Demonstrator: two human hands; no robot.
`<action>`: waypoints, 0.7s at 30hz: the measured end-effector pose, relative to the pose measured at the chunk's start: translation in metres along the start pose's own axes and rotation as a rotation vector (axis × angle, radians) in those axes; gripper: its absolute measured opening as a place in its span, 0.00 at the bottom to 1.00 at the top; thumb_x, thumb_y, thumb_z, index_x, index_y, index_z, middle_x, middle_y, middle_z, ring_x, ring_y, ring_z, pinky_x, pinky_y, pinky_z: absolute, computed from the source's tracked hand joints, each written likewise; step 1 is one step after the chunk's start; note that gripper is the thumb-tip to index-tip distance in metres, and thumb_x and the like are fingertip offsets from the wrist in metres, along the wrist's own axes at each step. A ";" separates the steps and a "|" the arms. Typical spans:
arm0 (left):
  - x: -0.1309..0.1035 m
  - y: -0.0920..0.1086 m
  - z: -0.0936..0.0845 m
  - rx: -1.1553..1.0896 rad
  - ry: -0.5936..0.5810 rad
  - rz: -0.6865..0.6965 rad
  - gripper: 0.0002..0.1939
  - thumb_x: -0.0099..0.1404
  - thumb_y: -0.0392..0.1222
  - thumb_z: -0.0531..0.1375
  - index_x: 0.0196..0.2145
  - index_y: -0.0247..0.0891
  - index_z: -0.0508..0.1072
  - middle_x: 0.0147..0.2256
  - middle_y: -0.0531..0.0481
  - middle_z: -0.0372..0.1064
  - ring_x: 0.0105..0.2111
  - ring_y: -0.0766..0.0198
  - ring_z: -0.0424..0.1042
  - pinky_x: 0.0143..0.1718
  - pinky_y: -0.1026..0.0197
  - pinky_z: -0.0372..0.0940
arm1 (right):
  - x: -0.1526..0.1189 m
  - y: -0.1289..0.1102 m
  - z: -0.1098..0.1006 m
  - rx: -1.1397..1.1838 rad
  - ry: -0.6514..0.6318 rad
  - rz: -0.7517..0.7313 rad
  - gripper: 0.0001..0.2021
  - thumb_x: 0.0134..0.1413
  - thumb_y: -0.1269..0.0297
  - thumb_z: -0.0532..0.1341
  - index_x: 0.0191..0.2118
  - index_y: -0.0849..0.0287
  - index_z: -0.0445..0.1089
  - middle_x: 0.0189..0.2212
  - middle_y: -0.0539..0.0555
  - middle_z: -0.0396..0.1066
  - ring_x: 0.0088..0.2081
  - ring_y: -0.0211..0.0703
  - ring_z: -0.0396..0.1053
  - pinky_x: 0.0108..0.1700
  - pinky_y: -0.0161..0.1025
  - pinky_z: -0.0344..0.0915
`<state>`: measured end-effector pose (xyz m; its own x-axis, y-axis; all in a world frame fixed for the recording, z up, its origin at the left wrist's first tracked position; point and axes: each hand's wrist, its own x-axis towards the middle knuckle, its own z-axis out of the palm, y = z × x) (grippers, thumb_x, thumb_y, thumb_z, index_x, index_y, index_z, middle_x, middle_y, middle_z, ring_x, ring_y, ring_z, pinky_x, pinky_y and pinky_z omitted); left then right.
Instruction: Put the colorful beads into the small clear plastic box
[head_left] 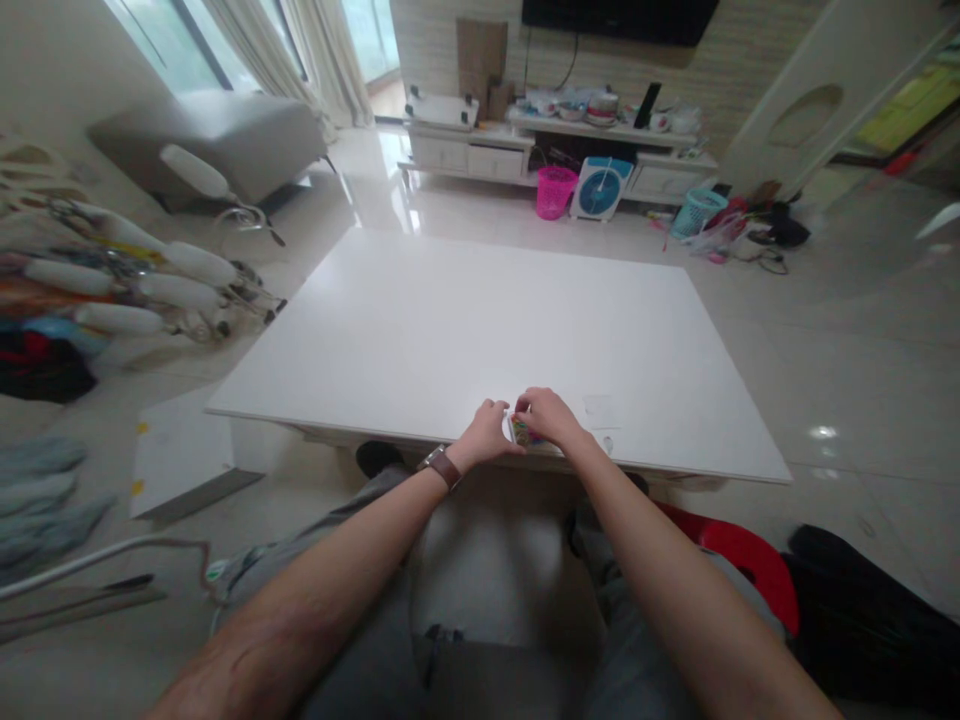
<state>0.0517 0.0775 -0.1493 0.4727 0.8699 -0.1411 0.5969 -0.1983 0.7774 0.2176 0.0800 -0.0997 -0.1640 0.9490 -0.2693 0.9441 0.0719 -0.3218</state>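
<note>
A small multicoloured object [523, 432] lies at the near edge of the white table [465, 330], at about six o'clock on the tabletop, pinched between both hands. It is too small and too covered to tell what it is; only bits of pink, green and yellow show between the fingers.

Going from the left: at nine o'clock of the table, a heap of white-handled tools and cables [142, 285] lies on the floor, and behind it, toward ten o'clock, stands a grey sofa [225, 140]. A white panel [180, 450] lies flat on the floor by the table's near left corner.

The left hand [487, 432], with a brown watch [442, 466] on its wrist, is curled with its fingertips against the left side of the object. The right hand [547, 415] comes over the top and right side, fingers bent down onto it. Both hands are closed about it and nearly touch each other.

Just to the right of the hands, at five o'clock on the tabletop, lies a pale scrap of paper [602, 410].

Beyond the table, at twelve to one o'clock, a pink basket [553, 192], a blue-and-white fan [602, 188] and a teal basket [696, 212] sit on the floor before a low white cabinet [480, 155]. A red stool [739, 555] shows by the right leg.
</note>
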 end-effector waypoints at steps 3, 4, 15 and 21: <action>-0.001 -0.004 0.008 0.049 -0.008 0.008 0.39 0.44 0.45 0.77 0.51 0.35 0.68 0.50 0.40 0.63 0.53 0.46 0.67 0.57 0.47 0.65 | 0.002 -0.001 0.006 -0.044 -0.013 -0.010 0.10 0.60 0.64 0.62 0.40 0.58 0.81 0.43 0.58 0.77 0.44 0.44 0.73 0.44 0.34 0.63; -0.001 -0.005 0.010 0.058 -0.006 0.010 0.38 0.45 0.44 0.77 0.51 0.35 0.68 0.49 0.40 0.64 0.52 0.47 0.67 0.56 0.47 0.65 | 0.003 -0.001 0.008 -0.052 -0.018 -0.013 0.10 0.60 0.64 0.62 0.40 0.58 0.81 0.43 0.58 0.76 0.43 0.44 0.73 0.44 0.34 0.63; 0.001 -0.006 0.016 0.080 0.021 0.059 0.26 0.53 0.42 0.72 0.47 0.35 0.69 0.44 0.43 0.66 0.46 0.52 0.68 0.51 0.50 0.67 | 0.006 0.005 0.019 -0.068 0.009 -0.023 0.10 0.63 0.65 0.59 0.40 0.58 0.80 0.43 0.57 0.75 0.42 0.43 0.72 0.41 0.34 0.62; 0.001 -0.007 0.016 0.093 0.016 0.051 0.26 0.52 0.41 0.72 0.47 0.35 0.69 0.44 0.44 0.66 0.45 0.53 0.69 0.50 0.51 0.67 | 0.005 0.006 0.017 -0.087 -0.046 -0.007 0.09 0.62 0.66 0.61 0.40 0.57 0.80 0.44 0.57 0.75 0.44 0.43 0.72 0.43 0.34 0.62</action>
<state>0.0587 0.0725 -0.1643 0.4944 0.8643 -0.0925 0.6302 -0.2831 0.7230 0.2174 0.0801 -0.1186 -0.1821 0.9335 -0.3088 0.9637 0.1070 -0.2448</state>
